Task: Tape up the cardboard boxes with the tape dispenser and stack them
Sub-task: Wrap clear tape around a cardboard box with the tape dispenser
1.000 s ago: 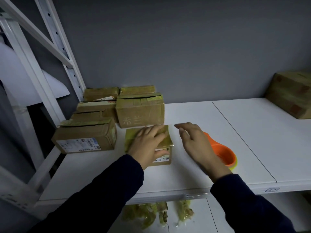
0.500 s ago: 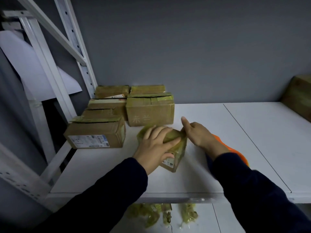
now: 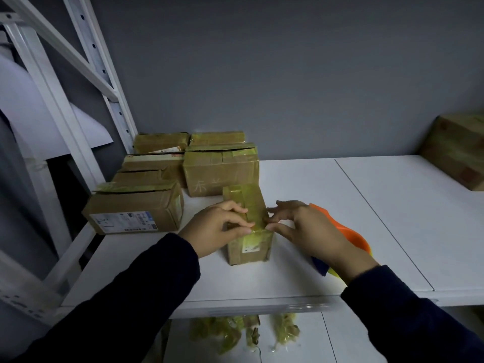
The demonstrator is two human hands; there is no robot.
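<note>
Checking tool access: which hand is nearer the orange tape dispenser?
Right. The right hand lies directly in front of the tape dispenser, partly covering it, fingertips at the right edge of the small box. The left hand grips that box's left side, farther away.

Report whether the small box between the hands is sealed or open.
Sealed on top: the small box has its flaps flat, with yellowish tape running along the top seam.
</note>
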